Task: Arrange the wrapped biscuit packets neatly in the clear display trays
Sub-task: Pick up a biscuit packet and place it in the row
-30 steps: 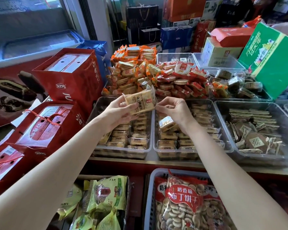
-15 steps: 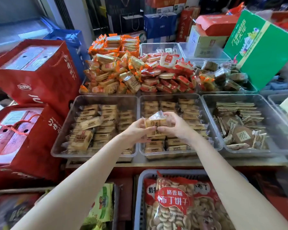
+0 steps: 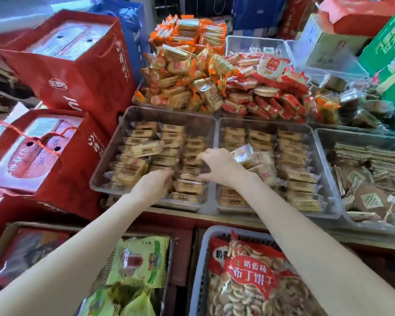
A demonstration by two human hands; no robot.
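Observation:
Two clear trays stand side by side, the left tray (image 3: 146,112) and the right tray (image 3: 262,123), both filled with rows of tan wrapped biscuit packets (image 3: 144,150). My left hand (image 3: 155,185) reaches into the left tray with its fingertips down among the packets of the middle rows; blur hides its grip. With fingers and thumb spread, my right hand (image 3: 219,166) lies over the wall between the trays and touches the right-hand row of the left tray. A loose packet (image 3: 243,153) lies tilted on the rows of the right tray, just beyond my right hand.
Red gift boxes (image 3: 78,65) stand left of the trays. Behind them are heaps of orange packets (image 3: 180,71) and red packets (image 3: 267,92). A tray of brown packets (image 3: 363,179) sits at the right. Below the shelf lie a basket with a big biscuit bag (image 3: 249,270) and green packs (image 3: 137,261).
Both hands held one packet up, then lowered it over the right tray. Now it lies loose there, and both hands have shifted left to the left tray's rows.

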